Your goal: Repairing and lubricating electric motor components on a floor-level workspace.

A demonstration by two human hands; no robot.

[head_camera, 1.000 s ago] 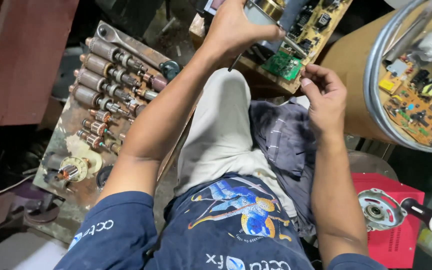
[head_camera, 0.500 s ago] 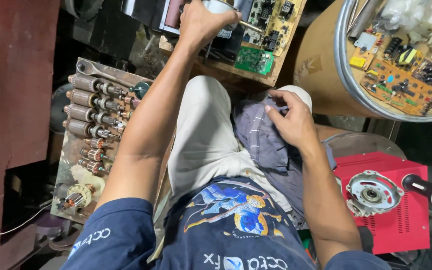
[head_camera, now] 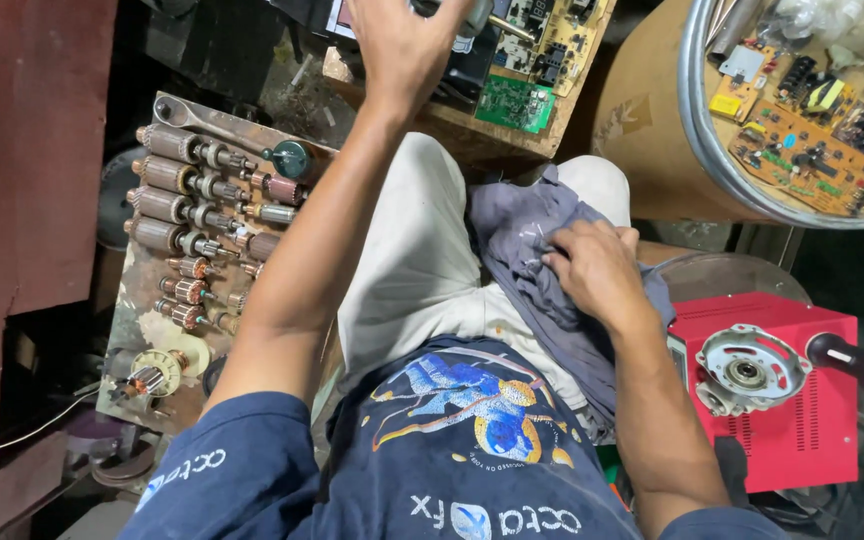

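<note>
My left hand [head_camera: 407, 50] reaches forward over the wooden bench [head_camera: 452, 125], seen from the back. Its fingers curl around a grey object [head_camera: 464, 15] at the top edge of the view, most of which is cut off. My right hand [head_camera: 592, 270] rests on my lap and pinches a crumpled grey-purple cloth [head_camera: 517, 235] that lies over my right thigh. A small green circuit board [head_camera: 515, 103] sits on the bench just right of my left wrist, below a larger tan board [head_camera: 562, 40].
A rusty metal tray [head_camera: 142, 330] at my left holds several motor armatures [head_camera: 177, 205]. At right, a cardboard drum with a metal rim [head_camera: 697, 130] holds circuit boards [head_camera: 792, 150]. A red box [head_camera: 802, 420] carries a round metal motor housing [head_camera: 747, 372] and a black-handled tool [head_camera: 852, 355].
My right hand has come down from the green circuit board to my lap and taken hold of the cloth. My left hand stays up at the bench.
</note>
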